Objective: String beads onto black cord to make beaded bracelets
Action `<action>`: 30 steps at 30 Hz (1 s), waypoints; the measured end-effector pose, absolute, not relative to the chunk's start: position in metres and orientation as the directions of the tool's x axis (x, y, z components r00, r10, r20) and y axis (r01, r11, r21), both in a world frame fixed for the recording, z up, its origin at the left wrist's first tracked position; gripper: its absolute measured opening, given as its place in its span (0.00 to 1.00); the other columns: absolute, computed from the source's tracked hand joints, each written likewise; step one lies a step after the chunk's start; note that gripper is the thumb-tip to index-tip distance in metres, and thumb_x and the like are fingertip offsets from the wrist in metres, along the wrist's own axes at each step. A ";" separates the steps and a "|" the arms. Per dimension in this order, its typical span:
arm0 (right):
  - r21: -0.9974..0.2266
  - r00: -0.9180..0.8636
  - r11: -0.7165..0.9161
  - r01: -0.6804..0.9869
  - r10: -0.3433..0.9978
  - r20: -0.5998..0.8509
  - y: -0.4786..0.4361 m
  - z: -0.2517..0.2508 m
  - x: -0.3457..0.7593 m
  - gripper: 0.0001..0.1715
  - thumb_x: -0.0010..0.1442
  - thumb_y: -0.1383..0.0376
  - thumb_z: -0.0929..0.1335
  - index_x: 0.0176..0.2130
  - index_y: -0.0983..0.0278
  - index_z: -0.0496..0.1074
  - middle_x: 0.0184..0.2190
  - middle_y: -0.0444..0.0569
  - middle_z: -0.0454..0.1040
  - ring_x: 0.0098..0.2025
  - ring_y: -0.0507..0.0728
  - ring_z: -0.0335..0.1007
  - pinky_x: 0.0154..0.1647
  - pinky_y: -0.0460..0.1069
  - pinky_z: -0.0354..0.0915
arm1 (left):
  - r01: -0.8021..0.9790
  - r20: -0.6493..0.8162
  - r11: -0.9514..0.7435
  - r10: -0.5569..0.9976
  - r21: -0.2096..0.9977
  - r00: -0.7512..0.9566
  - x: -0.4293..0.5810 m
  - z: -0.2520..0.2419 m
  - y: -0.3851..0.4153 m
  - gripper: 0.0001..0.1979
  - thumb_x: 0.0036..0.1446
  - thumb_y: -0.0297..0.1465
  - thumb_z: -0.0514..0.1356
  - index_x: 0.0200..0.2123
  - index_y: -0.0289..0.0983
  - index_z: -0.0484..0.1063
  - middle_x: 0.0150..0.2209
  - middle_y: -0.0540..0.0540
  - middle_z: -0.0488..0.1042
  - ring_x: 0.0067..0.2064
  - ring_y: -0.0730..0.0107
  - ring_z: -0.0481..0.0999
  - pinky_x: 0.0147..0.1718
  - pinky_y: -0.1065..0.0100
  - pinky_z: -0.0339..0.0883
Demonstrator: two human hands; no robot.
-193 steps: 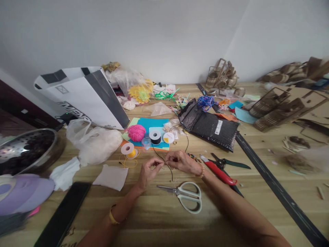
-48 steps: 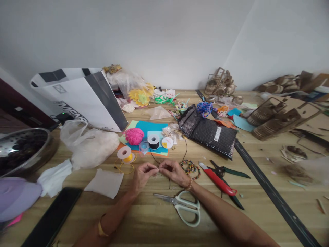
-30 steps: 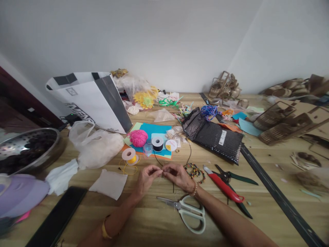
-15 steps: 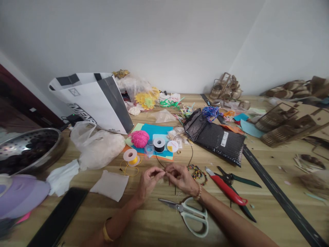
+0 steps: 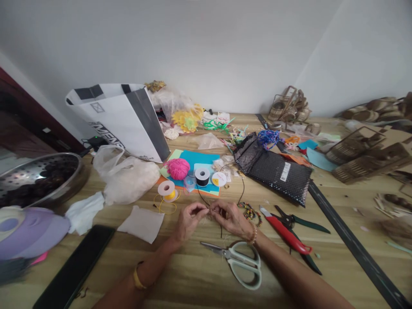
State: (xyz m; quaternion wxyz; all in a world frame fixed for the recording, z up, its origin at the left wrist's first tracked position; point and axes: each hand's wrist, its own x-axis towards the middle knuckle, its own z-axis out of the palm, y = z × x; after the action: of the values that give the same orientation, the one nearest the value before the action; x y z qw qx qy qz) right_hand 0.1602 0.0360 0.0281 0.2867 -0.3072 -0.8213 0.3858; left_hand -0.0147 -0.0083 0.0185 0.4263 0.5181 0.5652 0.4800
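Observation:
My left hand (image 5: 187,222) and my right hand (image 5: 232,219) meet at the fingertips above the table, thumbs and forefingers pinched on a thin black cord (image 5: 243,189). One stretch of it runs up toward a spool of black cord (image 5: 202,182); another loops to the right, and a short end hangs below my right fingers. Whatever tiny detail sits between the fingertips is too small to make out. Just below my hands lie scissors with pale green handles (image 5: 227,254), blades pointing left. Beaded bracelets (image 5: 250,213) rest beside my right wrist.
Left are a yellow cord spool (image 5: 166,190), pink yarn (image 5: 179,168), a white pouch (image 5: 141,223), a dark slab (image 5: 75,266) and a metal colander (image 5: 69,161). Right are a red-handled knife (image 5: 286,235), pruning shears (image 5: 309,224), a black bubble mailer (image 5: 273,169) and woven baskets (image 5: 354,148).
The camera view has shifted slightly, so the scene sits a little further right and higher. Both hands keep their pinch on the cord, with only small finger movement.

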 end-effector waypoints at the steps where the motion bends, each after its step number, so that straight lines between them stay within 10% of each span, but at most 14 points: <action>1: -0.811 -0.651 0.511 0.284 0.724 0.228 0.036 0.029 0.160 0.08 0.62 0.64 0.64 0.36 0.67 0.70 0.21 0.41 0.67 0.23 0.48 0.59 0.23 0.42 0.56 | 0.178 0.020 -0.003 0.995 0.984 -0.093 -0.015 0.018 -0.008 0.10 0.49 0.36 0.62 0.24 0.35 0.73 0.23 0.49 0.73 0.27 0.72 0.69 0.29 0.72 0.64; 30: -0.731 -0.728 0.615 0.295 0.640 0.244 0.049 0.034 0.167 0.14 0.67 0.61 0.61 0.37 0.65 0.72 0.30 0.48 0.74 0.30 0.52 0.67 0.32 0.45 0.61 | 0.164 -0.042 0.052 0.997 0.985 -0.063 -0.015 0.026 -0.007 0.11 0.49 0.38 0.60 0.23 0.35 0.69 0.22 0.51 0.68 0.26 0.73 0.65 0.27 0.72 0.61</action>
State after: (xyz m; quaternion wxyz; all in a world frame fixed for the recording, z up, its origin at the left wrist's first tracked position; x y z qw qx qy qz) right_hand 0.1673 0.0489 0.0345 0.2500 -0.2711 -0.8632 0.3450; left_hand -0.0153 -0.0068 0.0256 0.4533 0.5127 0.5663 0.4593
